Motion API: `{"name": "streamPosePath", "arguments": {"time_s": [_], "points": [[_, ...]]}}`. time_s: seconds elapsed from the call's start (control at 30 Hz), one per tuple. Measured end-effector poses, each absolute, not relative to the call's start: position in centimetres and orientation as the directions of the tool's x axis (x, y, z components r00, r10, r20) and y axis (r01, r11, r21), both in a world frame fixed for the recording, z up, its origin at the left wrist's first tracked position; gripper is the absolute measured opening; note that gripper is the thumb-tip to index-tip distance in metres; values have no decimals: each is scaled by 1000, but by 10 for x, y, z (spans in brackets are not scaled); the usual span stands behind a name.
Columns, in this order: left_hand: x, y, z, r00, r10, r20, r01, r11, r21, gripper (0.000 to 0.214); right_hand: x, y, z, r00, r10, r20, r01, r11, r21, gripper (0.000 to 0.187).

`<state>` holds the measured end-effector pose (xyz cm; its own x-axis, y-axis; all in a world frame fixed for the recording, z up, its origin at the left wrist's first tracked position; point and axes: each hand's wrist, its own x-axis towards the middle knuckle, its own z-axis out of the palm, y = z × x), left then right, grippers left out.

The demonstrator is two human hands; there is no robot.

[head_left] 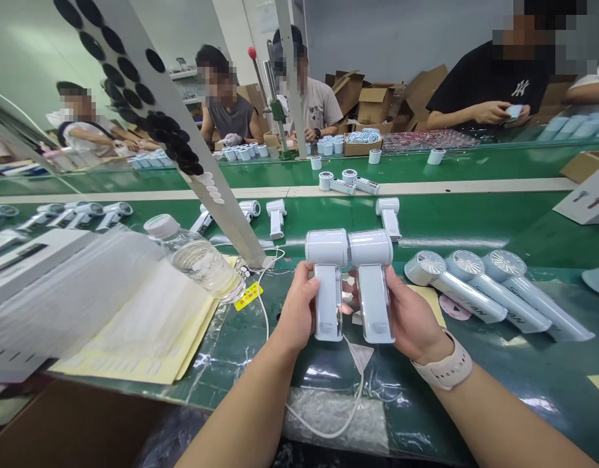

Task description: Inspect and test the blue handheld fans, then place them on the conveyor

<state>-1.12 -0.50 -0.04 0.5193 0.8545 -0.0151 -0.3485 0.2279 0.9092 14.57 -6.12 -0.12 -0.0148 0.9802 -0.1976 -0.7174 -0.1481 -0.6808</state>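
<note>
A person at a green worktable (523, 383) is holding two white handheld fans side by side in front of them. The left hand (297, 305) is closing around the handle of the left handheld fan (327, 305), with the thumb lying along its near edge. The right hand (411, 318) is gripping the handle of the right handheld fan (375, 302) in the same way, and a pale wristwatch (446, 367) is sitting on that wrist.

Both fans are standing lengthwise away from the person, with the long axes nearly parallel. Their boxy heads are pointing toward the far side of the table and the handle ends toward the person. The two heads are touching each other, while the handles are spreading slightly apart. They are hovering just above the table, near its front edge and in the middle of the view.

To the right, three more fans (468, 286) are lying in a row, grilles up, heads pointing up and left and handles running down and right. To the left, a clear water bottle (197, 257) is lying tilted on a stack of yellowish sheets (134, 351). A thin white cable (265, 309) is trailing past a yellow label (248, 296). Beyond, more fans (276, 218) are lying on a green conveyor belt (450, 221), and other people are working across it.
</note>
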Motion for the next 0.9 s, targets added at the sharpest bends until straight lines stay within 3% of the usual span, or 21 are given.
{"name": "streamPosePath", "arguments": {"time_s": [0.23,0.33,0.5,0.7,0.9], "points": [[-15,-8,1,556,830,55,-385,198,902,47,146,-65,5,81,988,-130,-691,-38,-722,32],[-12,-8,1,546,837,38,-382,208,900,52,147,-63,8,96,980,-176,-684,-63,-727,24],[-10,-9,3,570,822,-18,-372,277,886,62,145,-64,14,68,967,-247,-746,-115,-656,27],[-11,-8,5,613,788,-56,-346,332,878,52,147,-66,13,29,977,-212,-691,-134,-711,26],[-9,-8,4,594,804,-15,-434,335,836,41,148,-67,16,115,985,-132,-691,-16,-723,21]]}}
